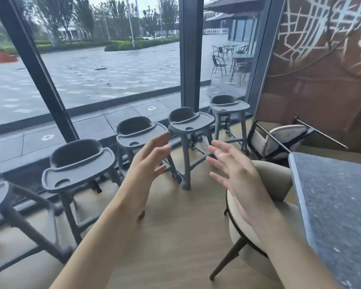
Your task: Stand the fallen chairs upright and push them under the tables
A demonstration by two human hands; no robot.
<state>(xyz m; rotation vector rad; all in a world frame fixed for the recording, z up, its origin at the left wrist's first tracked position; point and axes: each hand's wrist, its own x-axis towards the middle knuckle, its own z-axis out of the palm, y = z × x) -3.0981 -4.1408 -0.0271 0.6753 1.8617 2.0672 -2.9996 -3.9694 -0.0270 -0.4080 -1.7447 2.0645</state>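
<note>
Hands empty, my left hand (148, 163) and right hand (236, 170) spread open toward the fallen chair (279, 140) lying tipped beyond the table (338, 205), ready to lift it

We see a cream chair (279, 140) with black legs lying on its side by the brown wall. Another cream chair (273, 184) stands up, tucked against the gray table (338, 205).
</note>
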